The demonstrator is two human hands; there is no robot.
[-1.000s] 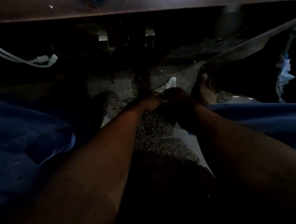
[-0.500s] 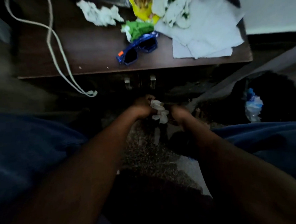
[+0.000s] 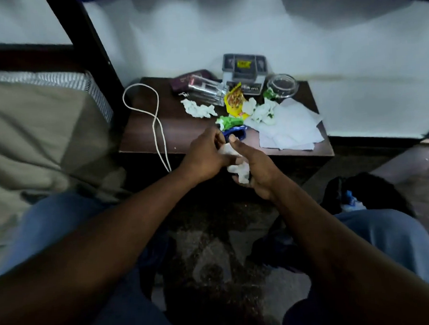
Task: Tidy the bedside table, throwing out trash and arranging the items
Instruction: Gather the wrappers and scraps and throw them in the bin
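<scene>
Both hands meet at the front edge of the dark wooden bedside table (image 3: 145,138). My left hand (image 3: 205,155) and my right hand (image 3: 256,170) together grip a crumpled white tissue (image 3: 238,168) held between them. Behind them on the table lie blue sunglasses (image 3: 236,132), partly hidden by my fingers, a green wrapper (image 3: 228,121), a yellow snack packet (image 3: 234,101), another crumpled tissue (image 3: 198,108), a wad of tissues (image 3: 260,111) and flat white paper sheets (image 3: 289,131).
A white cable (image 3: 157,125) loops over the table's left side and hangs off the front. A grey box (image 3: 244,71), a clear glass jar (image 3: 281,85), a foil pack (image 3: 207,89) and a dark wallet (image 3: 186,80) stand at the back. A black trash bag (image 3: 347,197) sits on the floor, right. The bed (image 3: 32,122) is left.
The view has tilted up from the floor to the tabletop. Both hands rose from near the floor to the table's front edge, still holding the white tissue.
</scene>
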